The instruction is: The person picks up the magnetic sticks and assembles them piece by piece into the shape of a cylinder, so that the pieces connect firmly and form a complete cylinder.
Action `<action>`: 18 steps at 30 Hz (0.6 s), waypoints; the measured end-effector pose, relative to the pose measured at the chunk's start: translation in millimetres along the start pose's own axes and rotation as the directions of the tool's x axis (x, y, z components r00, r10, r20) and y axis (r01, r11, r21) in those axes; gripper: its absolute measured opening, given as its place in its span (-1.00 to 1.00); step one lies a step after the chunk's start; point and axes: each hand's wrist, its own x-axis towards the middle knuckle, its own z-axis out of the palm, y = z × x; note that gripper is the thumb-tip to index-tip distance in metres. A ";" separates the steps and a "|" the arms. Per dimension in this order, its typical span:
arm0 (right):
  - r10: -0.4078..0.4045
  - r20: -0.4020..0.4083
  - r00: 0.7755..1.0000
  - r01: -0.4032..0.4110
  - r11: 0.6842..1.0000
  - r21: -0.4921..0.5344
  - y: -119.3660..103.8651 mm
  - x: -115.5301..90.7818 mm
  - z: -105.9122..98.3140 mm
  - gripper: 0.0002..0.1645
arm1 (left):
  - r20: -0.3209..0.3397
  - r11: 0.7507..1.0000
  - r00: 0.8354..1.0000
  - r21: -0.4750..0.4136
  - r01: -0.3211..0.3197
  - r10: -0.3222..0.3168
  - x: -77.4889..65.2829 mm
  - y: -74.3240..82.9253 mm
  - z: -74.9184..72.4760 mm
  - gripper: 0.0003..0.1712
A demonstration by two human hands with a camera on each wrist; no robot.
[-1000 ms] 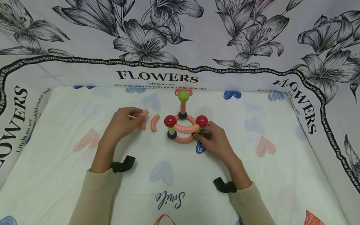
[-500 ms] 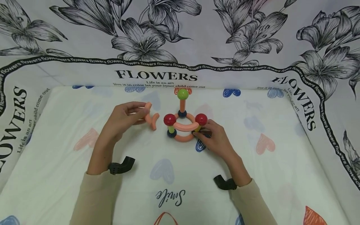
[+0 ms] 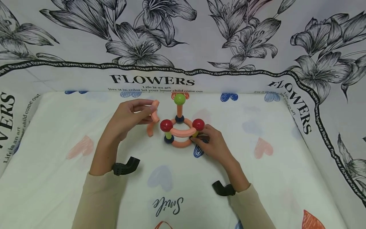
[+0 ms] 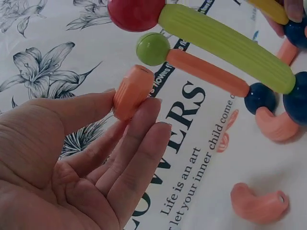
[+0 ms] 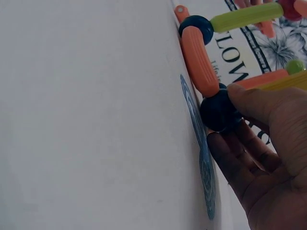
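My left hand [image 3: 127, 117] pinches a curved orange rod [image 3: 154, 111] between thumb and fingers, raised off the cloth. A second curved orange rod [image 4: 259, 203] lies loose on the cloth below it. To the right stands a ball-and-rod toy structure: a ring of curved orange rods joined by dark blue balls, with upright rods. A light green ball [image 3: 179, 99] tops the rear upright; red balls [image 3: 166, 125] top the front two, bridged by a curved orange rod [image 3: 183, 132]. My right hand [image 3: 213, 143] holds the dark blue ball [image 5: 218, 112] at the structure's right base corner.
A white cloth [image 3: 114, 197] printed with hearts covers the surface. Behind it rises a flower-printed fabric [image 3: 200, 38] with lettering. Black wrist cameras [image 3: 127, 166] sit on both wrists.
My left hand has lifted the curved orange rod from the cloth and brought it rightward, over the loose one and nearer the structure. The right hand keeps its hold. The head view has shifted slightly.
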 end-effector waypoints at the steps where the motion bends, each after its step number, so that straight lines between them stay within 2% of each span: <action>1: 0.000 0.006 1.000 0.000 1.000 0.003 -0.5 0.5 1.7 -0.61 | 0.000 1.000 1.000 0.007 0.003 -0.003 -0.6 -0.7 -0.8 -0.27; 8: 0.001 0.010 1.000 -0.001 1.000 0.008 -1.3 1.0 4.3 -0.60 | 0.016 1.000 1.000 -0.014 -0.001 0.001 0.8 -0.2 5.4 -0.29; 14: 0.020 0.009 1.000 -0.020 1.000 -0.003 -1.7 1.2 2.9 -0.60 | 0.067 1.000 0.998 -0.010 -0.016 0.017 2.8 1.4 10.8 -0.33; 18: 0.020 0.008 1.000 -0.020 1.000 0.004 -2.5 1.2 3.3 -0.60 | 0.065 1.000 0.998 -0.007 -0.020 0.020 2.7 2.4 10.0 -0.34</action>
